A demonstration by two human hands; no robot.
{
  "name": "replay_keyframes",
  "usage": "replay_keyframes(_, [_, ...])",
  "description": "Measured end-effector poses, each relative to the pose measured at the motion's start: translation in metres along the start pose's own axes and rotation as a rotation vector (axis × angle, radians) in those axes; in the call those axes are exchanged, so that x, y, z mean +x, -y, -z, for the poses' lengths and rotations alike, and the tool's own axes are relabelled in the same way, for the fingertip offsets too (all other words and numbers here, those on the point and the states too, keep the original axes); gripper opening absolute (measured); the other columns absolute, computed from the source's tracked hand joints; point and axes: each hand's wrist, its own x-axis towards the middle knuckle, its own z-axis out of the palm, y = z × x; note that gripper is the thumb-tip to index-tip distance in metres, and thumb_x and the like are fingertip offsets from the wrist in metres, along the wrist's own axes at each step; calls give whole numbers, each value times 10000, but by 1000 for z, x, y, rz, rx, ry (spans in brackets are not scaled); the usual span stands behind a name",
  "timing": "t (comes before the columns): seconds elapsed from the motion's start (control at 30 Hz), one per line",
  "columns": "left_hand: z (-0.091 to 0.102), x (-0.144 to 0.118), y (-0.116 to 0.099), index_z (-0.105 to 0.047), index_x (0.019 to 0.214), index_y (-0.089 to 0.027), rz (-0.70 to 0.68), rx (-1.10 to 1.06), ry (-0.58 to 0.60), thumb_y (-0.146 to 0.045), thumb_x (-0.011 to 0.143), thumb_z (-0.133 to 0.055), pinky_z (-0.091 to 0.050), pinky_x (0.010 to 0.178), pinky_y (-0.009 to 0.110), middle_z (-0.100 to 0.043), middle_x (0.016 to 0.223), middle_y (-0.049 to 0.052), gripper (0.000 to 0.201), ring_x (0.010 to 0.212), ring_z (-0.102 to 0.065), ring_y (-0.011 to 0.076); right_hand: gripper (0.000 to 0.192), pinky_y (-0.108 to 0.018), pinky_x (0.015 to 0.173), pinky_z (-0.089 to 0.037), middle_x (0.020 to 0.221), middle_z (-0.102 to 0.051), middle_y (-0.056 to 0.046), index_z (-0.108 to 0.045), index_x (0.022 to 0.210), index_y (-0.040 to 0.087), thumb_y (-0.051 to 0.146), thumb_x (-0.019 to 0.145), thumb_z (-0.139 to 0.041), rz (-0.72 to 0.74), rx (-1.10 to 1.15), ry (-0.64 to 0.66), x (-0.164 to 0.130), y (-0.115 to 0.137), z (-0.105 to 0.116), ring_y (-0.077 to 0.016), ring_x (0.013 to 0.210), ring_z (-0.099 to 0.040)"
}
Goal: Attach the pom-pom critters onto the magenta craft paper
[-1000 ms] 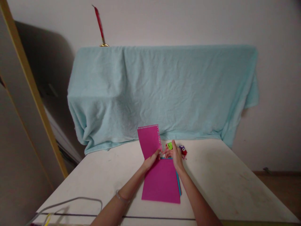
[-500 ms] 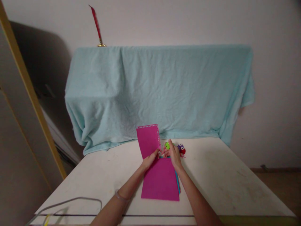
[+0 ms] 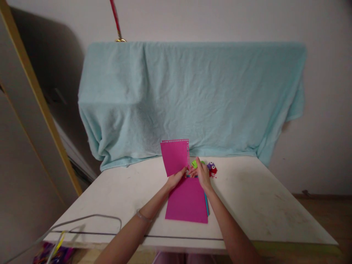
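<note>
My left hand [image 3: 176,178] is closed on the lower edge of a magenta paper sheet [image 3: 175,157], which stands tilted up and has punched holes along its top and right edges. Close to the sheet's lower right corner is my right hand [image 3: 202,173], thumb raised and fingers reaching left, apart; nothing clear shows in it. Under both wrists lies a second magenta sheet [image 3: 187,201], with blue paper [image 3: 206,205] peeking out on its right. Just beyond my right hand are a green smiling figure [image 3: 194,164], a purple one with googly eyes [image 3: 210,165] and a red one [image 3: 213,170].
The white table [image 3: 247,198] carries small red bits by the figures. A light blue cloth [image 3: 206,95] hangs behind it. A grey cable [image 3: 90,216] curves over the front left, near a yellow strip [image 3: 59,242]. A yellow-edged panel [image 3: 44,102] stands at left.
The view has tipped down, so the table's front edge shows more. The raised sheet has turned slightly more upright in my left hand. Both hands stay close together.
</note>
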Motion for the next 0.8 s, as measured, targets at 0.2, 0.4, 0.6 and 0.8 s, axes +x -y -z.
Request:
replay_keyframes(0.2, [1, -4, -7, -734, 963, -240, 16, -26, 57, -631, 945, -337, -366, 1108, 404, -742, 921, 49, 557, 1086, -637, 272, 672, -252, 368, -417, 484, -649, -51, -549, 632, 221, 845, 824, -394, 46, 6, 24, -2, -2, -3, -159, 353, -565])
replay_keyframes(0.4, [1, -8, -12, -690, 771, -234, 24, -48, 48, -651, 942, -306, -391, 1070, 412, -728, 852, 58, 592, 996, -655, 277, 684, -276, 390, -433, 499, -665, -68, -572, 626, 223, 849, 825, -384, 64, -40, 1, 0, -7, -1, -178, 370, -581])
replay_keyframes(0.6, [-1, -5, -5, -699, 771, -221, 29, -68, 27, -739, 900, -312, -411, 1033, 402, -732, 880, 73, 660, 979, -659, 269, 671, -279, 430, -452, 521, -673, -64, -570, 596, 228, 831, 836, -401, 126, -99, -9, -1, -5, 1, -183, 402, -601])
replay_keyframes(0.8, [-2, -2, -3, -688, 739, -215, 11, -65, 8, -738, 887, -329, -437, 977, 375, -727, 828, 63, 652, 915, -662, 252, 666, -283, 472, -488, 547, -688, -64, -617, 645, 212, 823, 834, -428, 139, -133, -47, -2, -2, 2, -186, 422, -612])
